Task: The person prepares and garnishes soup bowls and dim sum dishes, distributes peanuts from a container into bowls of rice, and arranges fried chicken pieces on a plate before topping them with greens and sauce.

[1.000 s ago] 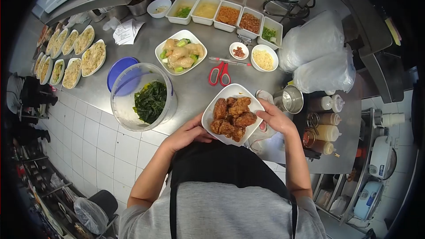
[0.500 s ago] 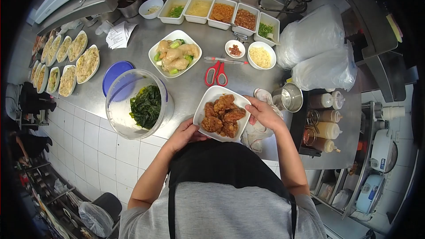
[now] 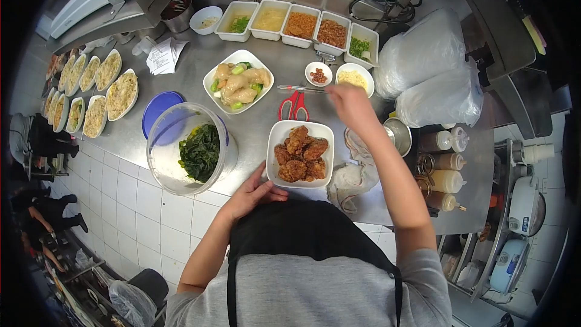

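Observation:
A square white bowl (image 3: 273, 174) of browned fried chicken pieces (image 3: 301, 154) rests on the steel counter near its front edge. Beside its lower left corner is my left hand (image 3: 253, 197), fingers apart, holding nothing. My right hand (image 3: 351, 104) reaches over the counter, its fingers curled by the white bowl of chopped pale bits (image 3: 354, 77), partly covering it; what the fingertips hold, if anything, is hidden. Left of that hand lie a red-tipped pen (image 3: 301, 89) and red-handled scissors (image 3: 293, 108). A small dish of reddish bits (image 3: 318, 74) stands just behind the pen.
A clear tub with dark leafy greens (image 3: 203, 152) overlaps a blue lid (image 3: 162, 112). Behind are a bowl of pale meat and broccoli (image 3: 238, 85) and several topping containers (image 3: 299, 24). A cloth (image 3: 352, 180), metal pot (image 3: 397, 135) and sauce bottles (image 3: 445, 180) are right.
The chicken bowl now rests on the counter. My right hand has let go and moved up to the pale-bits bowl. My left hand has come off the bowl's side, its fingers spreading.

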The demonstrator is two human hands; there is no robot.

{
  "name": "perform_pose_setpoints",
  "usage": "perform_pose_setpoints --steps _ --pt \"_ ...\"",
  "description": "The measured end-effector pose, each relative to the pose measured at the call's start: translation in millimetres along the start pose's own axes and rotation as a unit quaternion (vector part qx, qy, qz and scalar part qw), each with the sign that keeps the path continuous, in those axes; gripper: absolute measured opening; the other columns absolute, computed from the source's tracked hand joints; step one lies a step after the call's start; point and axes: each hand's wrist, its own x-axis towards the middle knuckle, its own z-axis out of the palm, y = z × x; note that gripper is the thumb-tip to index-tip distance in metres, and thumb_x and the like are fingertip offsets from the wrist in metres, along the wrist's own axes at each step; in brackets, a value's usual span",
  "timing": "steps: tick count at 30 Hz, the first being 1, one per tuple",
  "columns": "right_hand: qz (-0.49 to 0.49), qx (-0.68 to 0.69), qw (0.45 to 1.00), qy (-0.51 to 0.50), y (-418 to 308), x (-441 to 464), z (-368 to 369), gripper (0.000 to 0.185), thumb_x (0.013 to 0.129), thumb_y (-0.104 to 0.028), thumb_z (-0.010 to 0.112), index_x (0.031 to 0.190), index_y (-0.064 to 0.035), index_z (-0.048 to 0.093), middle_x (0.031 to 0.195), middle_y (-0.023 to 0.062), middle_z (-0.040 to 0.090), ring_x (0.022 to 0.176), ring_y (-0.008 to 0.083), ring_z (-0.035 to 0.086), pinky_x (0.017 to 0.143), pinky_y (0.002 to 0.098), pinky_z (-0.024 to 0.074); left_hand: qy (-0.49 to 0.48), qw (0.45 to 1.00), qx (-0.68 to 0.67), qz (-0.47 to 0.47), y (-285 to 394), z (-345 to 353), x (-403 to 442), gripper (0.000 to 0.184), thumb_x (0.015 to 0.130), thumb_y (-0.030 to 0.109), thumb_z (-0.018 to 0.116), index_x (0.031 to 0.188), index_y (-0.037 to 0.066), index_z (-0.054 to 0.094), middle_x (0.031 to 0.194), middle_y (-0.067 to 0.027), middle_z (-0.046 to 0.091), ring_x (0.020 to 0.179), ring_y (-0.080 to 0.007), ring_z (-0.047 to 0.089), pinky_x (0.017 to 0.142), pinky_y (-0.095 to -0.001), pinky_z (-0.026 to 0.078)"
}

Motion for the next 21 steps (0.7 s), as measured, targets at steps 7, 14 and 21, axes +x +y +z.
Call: perform_pose_setpoints --steps 7,14,21 --pt "0.05 -0.24 0.953 -0.179 26.0 70.5 52.0 0.017 0.078 -0.004 0.052 0.085 0.0007 0.067 0.089 0.0216 0.064 0.085 0.0339 0.064 0.072 0.0418 0.0533 0.121 0.993 0.011 -0.006 -15.5 -38.3 -59.5 0.045 0.097 0.023 0.044 0.138 0.01 0.033 0.087 -0.0119 0.064 0.077 -0.0178 0.064 0.076 -0.0282 0.051" --pt "0.036 -0.262 0.95 -0.168 33.8 81.2 62.6 0.014 0.076 -0.005 0.055 0.081 -0.001 0.068 0.084 0.0209 0.065 0.082 0.0327 0.066 0.071 0.04 0.0539 0.277 0.96 -0.039 0.015 -88.2 -70.5 -108.4 0.033 0.095 0.013 0.044 0.127 0.005 0.046 0.077 -0.0092 0.063 0.068 -0.0154 0.062 0.067 -0.0265 0.053" --pt "0.042 -0.272 0.948 -0.163 31.8 81.8 62.4 0.015 0.077 -0.006 0.055 0.083 -0.0018 0.069 0.086 0.0203 0.066 0.085 0.0331 0.065 0.074 0.0407 0.0534 0.484 0.871 0.035 -0.077 -258.8 -118.1 -182.8 0.033 0.091 0.006 0.041 0.123 0.007 0.049 0.075 -0.0124 0.062 0.064 -0.0197 0.063 0.057 -0.03 0.055"
